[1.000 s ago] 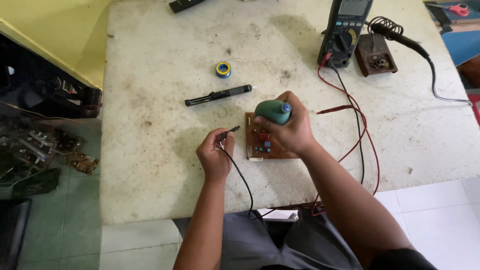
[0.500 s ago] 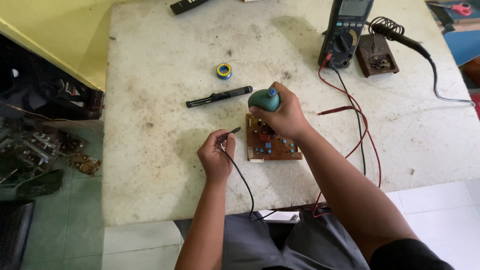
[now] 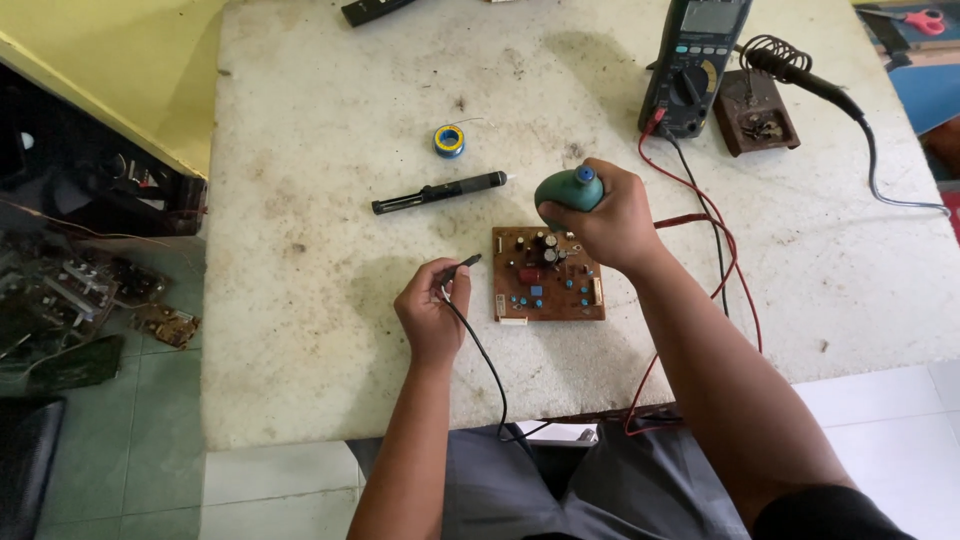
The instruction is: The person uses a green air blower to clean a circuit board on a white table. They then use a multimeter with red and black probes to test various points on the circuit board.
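Here the right hand (image 3: 610,215) is wrapped fully around a teal green squeeze bulb with a blue nozzle (image 3: 568,190), nozzle pointing up and away, held over the far edge of the brown rectangular circuit board (image 3: 547,275), which lies flat with its long axis left to right. The left hand (image 3: 432,310) pinches a thin black test probe (image 3: 462,264) just left of the board, tip aimed at it.

electronics repair workshop | multimeter (image 3: 697,60), soldering iron (image 3: 800,75), solder spool (image 3: 449,140), circuit board (image 3: 547,275), stained worktable (image 3: 330,200)
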